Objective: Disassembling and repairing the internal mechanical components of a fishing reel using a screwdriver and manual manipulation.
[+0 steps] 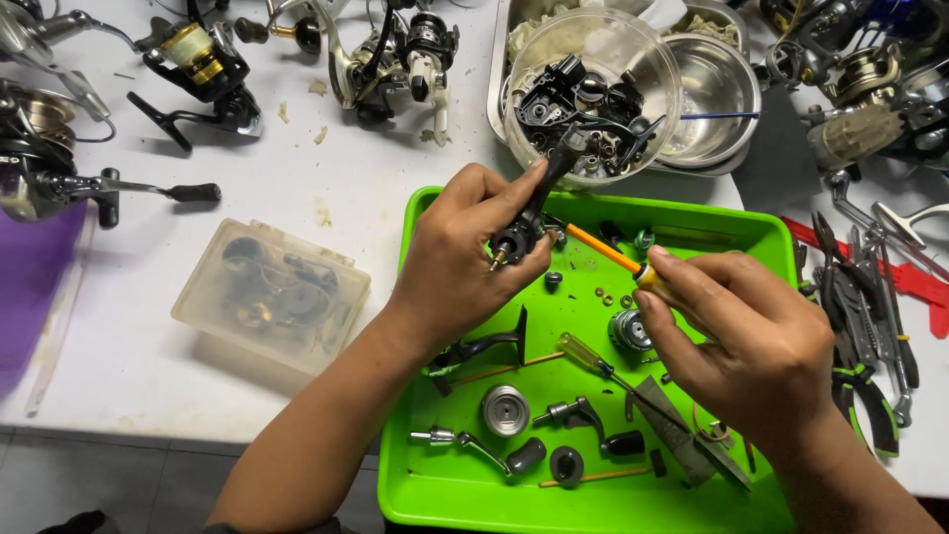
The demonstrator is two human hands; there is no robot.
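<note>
My left hand (465, 247) grips a black fishing reel body (529, 222) above the top left of a bright green tray (435, 494). My right hand (751, 336) holds an orange-handled screwdriver (605, 253), whose shaft points left toward the reel body. Below the hands, the tray holds loose reel parts: a silver spool (505, 408), a crank handle (474, 447), a black rotor arm (484, 348), a yellow-handled screwdriver (593, 361) and small screws and washers (613, 297).
A clear round bowl (593, 94) of black reel parts stands behind the tray beside steel bowls (714, 99). A translucent parts box (269, 295) lies at left. Several reels (198, 69) lie along the back; pliers (860, 326) rest at right.
</note>
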